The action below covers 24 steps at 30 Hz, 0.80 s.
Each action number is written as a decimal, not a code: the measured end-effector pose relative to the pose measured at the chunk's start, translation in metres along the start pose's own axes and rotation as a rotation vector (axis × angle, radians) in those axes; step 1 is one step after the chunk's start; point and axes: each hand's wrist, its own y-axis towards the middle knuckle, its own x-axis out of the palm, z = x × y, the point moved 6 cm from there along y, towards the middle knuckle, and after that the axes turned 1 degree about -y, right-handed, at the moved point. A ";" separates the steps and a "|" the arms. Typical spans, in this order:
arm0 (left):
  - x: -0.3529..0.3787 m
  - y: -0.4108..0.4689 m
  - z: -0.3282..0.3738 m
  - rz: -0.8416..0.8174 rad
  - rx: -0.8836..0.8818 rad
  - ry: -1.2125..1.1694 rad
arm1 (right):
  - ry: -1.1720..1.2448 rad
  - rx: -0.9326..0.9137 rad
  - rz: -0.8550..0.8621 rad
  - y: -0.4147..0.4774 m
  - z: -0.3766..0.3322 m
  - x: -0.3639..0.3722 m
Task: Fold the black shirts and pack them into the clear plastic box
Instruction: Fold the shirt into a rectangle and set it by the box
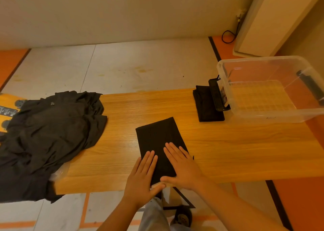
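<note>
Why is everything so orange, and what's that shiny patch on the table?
Head view: warm indoor light tints everything orange-yellow; the shiny patch is glare on the table, just left of the folded shirt; glare streaks also mark the box; the shirt pile is so dark its folds barely show.

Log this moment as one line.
left hand flat on folded shirt | right hand flat on it | shirt pile at table's left end | second folded shirt beside box | box holds no shirts
</note>
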 end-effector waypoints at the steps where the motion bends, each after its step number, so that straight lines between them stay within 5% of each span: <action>1: 0.000 -0.003 0.001 -0.006 0.009 0.005 | -0.003 -0.006 0.004 -0.004 -0.001 0.003; 12: -0.008 -0.033 0.011 0.037 0.107 -0.045 | -0.074 -0.078 0.097 -0.058 0.000 0.027; 17: -0.014 -0.040 0.004 -0.150 0.055 -0.178 | -0.075 -0.113 0.182 -0.068 0.007 0.021; 24: -0.041 -0.034 -0.004 -0.157 -0.063 -0.345 | 0.228 -0.023 0.240 -0.060 0.015 -0.016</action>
